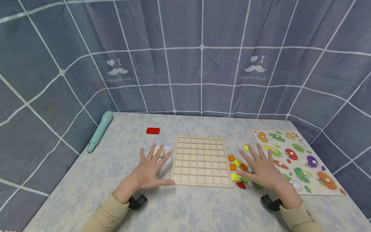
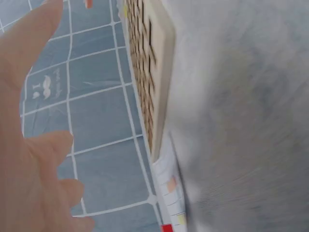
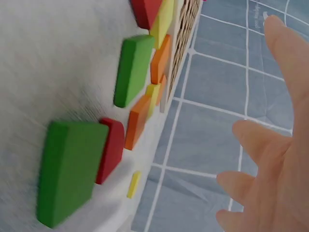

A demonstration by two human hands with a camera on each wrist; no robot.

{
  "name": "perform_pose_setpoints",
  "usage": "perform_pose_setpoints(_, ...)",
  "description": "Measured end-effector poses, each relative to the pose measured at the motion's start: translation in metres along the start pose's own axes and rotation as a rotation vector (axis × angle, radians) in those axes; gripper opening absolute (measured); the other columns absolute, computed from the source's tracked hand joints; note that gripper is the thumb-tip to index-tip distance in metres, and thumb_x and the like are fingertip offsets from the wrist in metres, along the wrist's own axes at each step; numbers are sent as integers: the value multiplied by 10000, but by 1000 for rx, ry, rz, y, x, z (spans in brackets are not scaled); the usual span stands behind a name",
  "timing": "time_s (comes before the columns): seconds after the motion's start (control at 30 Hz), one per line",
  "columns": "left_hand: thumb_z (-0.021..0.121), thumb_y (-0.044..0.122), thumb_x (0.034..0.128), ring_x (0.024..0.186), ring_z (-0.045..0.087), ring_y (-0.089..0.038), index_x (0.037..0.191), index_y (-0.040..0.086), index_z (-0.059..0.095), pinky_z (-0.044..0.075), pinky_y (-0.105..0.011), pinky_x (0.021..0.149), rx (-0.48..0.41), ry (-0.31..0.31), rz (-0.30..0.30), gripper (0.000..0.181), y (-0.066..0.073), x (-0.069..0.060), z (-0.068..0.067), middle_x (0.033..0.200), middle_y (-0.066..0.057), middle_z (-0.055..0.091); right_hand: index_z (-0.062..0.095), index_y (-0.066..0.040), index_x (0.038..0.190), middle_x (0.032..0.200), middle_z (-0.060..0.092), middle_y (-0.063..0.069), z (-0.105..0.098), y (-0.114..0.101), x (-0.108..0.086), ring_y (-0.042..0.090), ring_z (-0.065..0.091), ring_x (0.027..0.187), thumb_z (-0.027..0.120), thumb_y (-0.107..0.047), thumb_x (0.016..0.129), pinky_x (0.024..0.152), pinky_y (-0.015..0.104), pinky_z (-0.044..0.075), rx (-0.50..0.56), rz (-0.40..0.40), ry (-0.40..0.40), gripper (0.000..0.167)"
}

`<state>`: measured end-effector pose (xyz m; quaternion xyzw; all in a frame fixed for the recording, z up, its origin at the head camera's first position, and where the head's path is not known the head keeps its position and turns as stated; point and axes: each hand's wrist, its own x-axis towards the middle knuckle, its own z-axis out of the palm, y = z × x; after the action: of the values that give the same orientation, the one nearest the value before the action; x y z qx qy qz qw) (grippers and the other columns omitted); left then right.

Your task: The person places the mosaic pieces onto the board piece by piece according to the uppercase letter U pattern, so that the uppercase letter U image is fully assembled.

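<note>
My left hand (image 1: 148, 171) is spread with straight fingers above a small patterned card (image 1: 167, 150), its thumb reaching toward the left edge of a wooden grid board (image 1: 200, 184). Nothing is in its grasp. On the other side, my right hand (image 1: 265, 170) is spread too, over a scatter of coloured blocks, and holds nothing. Among these are an orange block (image 1: 233, 167), a yellow block (image 1: 235, 177) and a red piece (image 1: 241, 185). In the right wrist view a green block (image 3: 72, 169) lies nearest, beside a red block (image 3: 111, 150). The board's square cells hold no blocks.
A red block (image 1: 153, 130) lies behind the card. At the far left rests a teal cylindrical object (image 1: 99, 132). A vegetable puzzle board (image 1: 314, 190) occupies the table's right side. A blue-grey curtain (image 1: 185, 67) with white lines hangs around the back and sides.
</note>
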<state>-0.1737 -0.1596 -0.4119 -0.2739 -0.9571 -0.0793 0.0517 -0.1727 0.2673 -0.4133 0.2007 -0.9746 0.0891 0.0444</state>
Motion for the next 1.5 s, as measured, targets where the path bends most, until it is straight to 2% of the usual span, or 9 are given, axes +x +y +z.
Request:
perform_pose_setpoints(0.17, 459, 825, 729, 1408, -58, -392, 1522, 238, 182, -38, -751, 1010, -16, 14, 33, 1024, 2, 0, -11, 1564, -137, 69, 269, -178, 1504, 1528, 144, 235, -7, 2, 2, 475, -32, 1382, 545, -635, 845, 1031, 710, -96, 31, 8, -2, 848)
perform_pose_setpoints(0.4, 541, 739, 766, 1414, -139, -293, 1522, 300, 113, -63, -710, 1040, -103, 61, 43, 974, 5, -5, -33, 1573, -53, -40, 267, -172, 1504, 1538, 110, 226, -20, 4, 8, 437, -71, 1393, 581, -575, 857, 1041, 720, 36, 102, 10, 8, 824)
perform_pose_setpoints(0.57, 578, 669, 798, 1421, -100, -285, 1524, 285, 104, -15, -692, 1063, -207, 82, 108, 948, 12, -13, -34, 1574, -37, -38, 224, -182, 1516, 1552, 60, 199, -28, 6, 15, 390, -80, 1406, 576, -557, 872, 1020, 733, 113, 171, 24, -6, 824)
perform_pose_setpoints(0.73, 620, 567, 833, 1426, -1, -323, 1525, 263, 135, 70, -644, 1098, -393, 73, 175, 897, 17, -20, -18, 1575, -39, 14, 184, -138, 1520, 1553, 28, 200, -34, 12, 23, 405, -36, 1406, 590, -464, 904, 1007, 740, 127, 292, 63, 10, 807)
perform_pose_setpoints(0.83, 630, 521, 849, 1424, 63, -320, 1518, 271, 180, 166, -636, 1087, -493, 53, 165, 845, 17, -23, -4, 1573, -8, 53, 172, -123, 1521, 1552, 31, 205, -34, 16, 30, 432, 20, 1398, 590, -457, 907, 1006, 737, 138, 364, 104, 28, 814)
perform_pose_setpoints(0.97, 621, 505, 864, 1421, 132, -235, 1504, 278, 239, 261, -593, 1075, -572, 8, 140, 779, 16, -24, 14, 1569, 39, 100, 233, -77, 1502, 1536, 115, 228, -29, 21, 40, 466, 173, 1358, 600, -480, 893, 1009, 694, 237, 434, 179, 80, 817)
perform_pose_setpoints(1.07, 616, 493, 874, 1405, 197, -209, 1488, 238, 306, 299, -554, 1073, -590, 8, 130, 734, 15, -24, 25, 1560, 2, 169, 306, -30, 1468, 1498, 221, 258, -22, 24, 50, 470, 285, 1307, 606, -486, 887, 1002, 629, 331, 473, 241, 117, 797)
perform_pose_setpoints(1.27, 615, 441, 897, 1348, 335, -249, 1413, 121, 453, 362, -500, 1049, -589, 79, 108, 629, 13, -22, 40, 1493, -88, 334, 399, -11, 1415, 1400, 367, 289, -1, 36, 59, 471, 408, 1215, 603, -515, 876, 937, 588, 423, 517, 373, 125, 766)
perform_pose_setpoints(1.5, 642, 362, 897, 1273, 450, -247, 1277, 102, 604, 437, -423, 1000, -543, 134, 134, 462, 8, -20, 50, 1392, -94, 479, 449, 3, 1373, 1348, 422, 299, 16, 46, 60, 469, 457, 1180, 637, -417, 887, 909, 582, 447, 528, 398, 138, 669)
